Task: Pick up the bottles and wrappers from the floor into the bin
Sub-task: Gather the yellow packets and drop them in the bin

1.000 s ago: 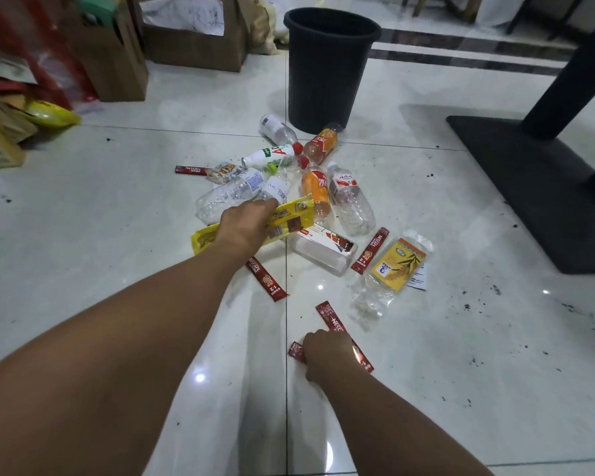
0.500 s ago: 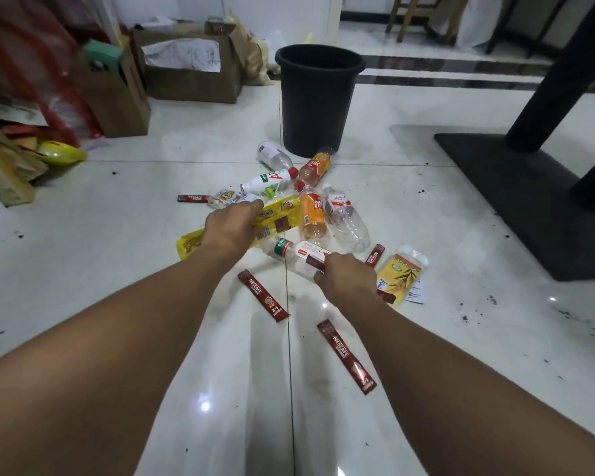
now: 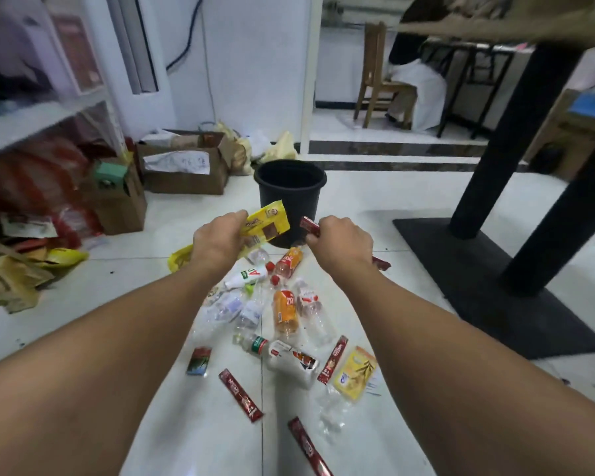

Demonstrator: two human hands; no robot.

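Observation:
My left hand (image 3: pixel 217 240) grips a long yellow wrapper (image 3: pixel 267 223), lifted in front of the black bin (image 3: pixel 290 182). Beside it my right hand (image 3: pixel 342 240) is closed on a red sachet (image 3: pixel 310 225), whose other end shows past my wrist. Both hands hover just short of the bin. On the floor below lie several bottles, among them an orange one (image 3: pixel 284 309), a clear one (image 3: pixel 311 314) and a white one (image 3: pixel 291 360). Red sachets (image 3: pixel 240 395) and a yellow packet (image 3: pixel 354 372) lie nearer me.
A black table base (image 3: pixel 495 286) with two dark legs stands at the right. Cardboard boxes (image 3: pixel 186 168) and bags sit at the back left, with more clutter (image 3: pixel 24 266) along the left. A person sits on a wooden chair (image 3: pixel 378 73) in the far room.
Both hands rose from the floor toward the bin, the left carrying the yellow wrapper and the right a red sachet. My head lifted, bringing the far room into view.

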